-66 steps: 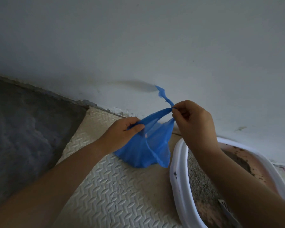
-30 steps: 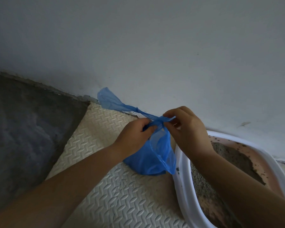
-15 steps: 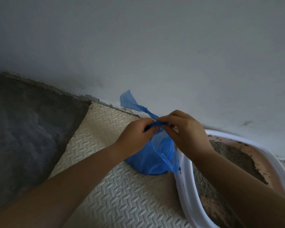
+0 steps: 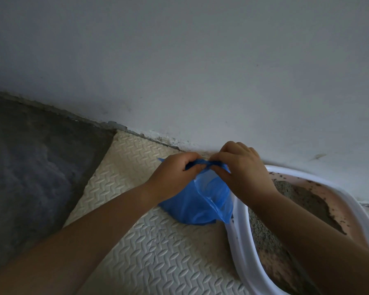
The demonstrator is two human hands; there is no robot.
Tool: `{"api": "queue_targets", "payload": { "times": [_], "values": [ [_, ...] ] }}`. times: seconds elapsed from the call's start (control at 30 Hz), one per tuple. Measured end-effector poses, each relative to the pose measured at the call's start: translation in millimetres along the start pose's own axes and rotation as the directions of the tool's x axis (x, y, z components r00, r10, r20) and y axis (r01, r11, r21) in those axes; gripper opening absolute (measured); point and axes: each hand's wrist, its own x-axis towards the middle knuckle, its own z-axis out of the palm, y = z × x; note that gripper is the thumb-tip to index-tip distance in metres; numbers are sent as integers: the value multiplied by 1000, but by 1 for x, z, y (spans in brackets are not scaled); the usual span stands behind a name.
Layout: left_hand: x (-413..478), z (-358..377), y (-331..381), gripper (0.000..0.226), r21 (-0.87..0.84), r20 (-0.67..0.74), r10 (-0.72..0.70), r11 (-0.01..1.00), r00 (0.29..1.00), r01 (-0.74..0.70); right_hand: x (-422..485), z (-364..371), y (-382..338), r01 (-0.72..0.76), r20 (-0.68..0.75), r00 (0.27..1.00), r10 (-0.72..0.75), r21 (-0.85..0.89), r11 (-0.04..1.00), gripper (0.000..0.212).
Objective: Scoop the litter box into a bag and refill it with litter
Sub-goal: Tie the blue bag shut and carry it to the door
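The blue bag (image 4: 200, 201) sits at the centre of the frame, its bulged bottom resting on the mat (image 4: 158, 262). It lies just left of the litter box (image 4: 241, 237), and one loose corner hangs down against the white rim. The top of the bag is gathered into a narrow twisted strip that runs between the two hands.

The left hand (image 4: 175, 177) comes in from the lower left and has its fingers curled round the left end of that strip. The right hand (image 4: 241, 169) comes in from the lower right, knuckles up, with its fingers bent and pinching the right end. The two hands are almost touching above the bag.

The litter box fills the lower right of the frame, cut off by the edge. Its inside is pinkish, and grey litter (image 4: 264, 237) lies in it, with dark specks stuck to the inner wall. The right forearm crosses over the box.

The mat is cream with an embossed pattern and covers the lower centre; a few dark specks lie on it. A dark grey floor (image 4: 30, 177) takes up the left side. A pale wall (image 4: 200, 71) fills the upper half, with a rough seam where it meets the floor and mat.
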Motion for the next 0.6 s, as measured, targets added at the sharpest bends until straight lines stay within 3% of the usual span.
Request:
{"api": "queue_targets", "payload": {
  "times": [0.2,0.33,0.6],
  "values": [
    [-2,0,-2,14,73,9,22,997,1000,-23,2,-2,-2,7,1,1000,-7,-48,999,7],
    [-5,3,-5,23,111,-93,76,992,993,-65,3,-3,-1,-18,60,998,22,-59,998,10],
    [-7,3,-19,26,177,-219,171,975,961,-133,6,-8,1,-109,221,972,77,132,985,18]
  ]
}}
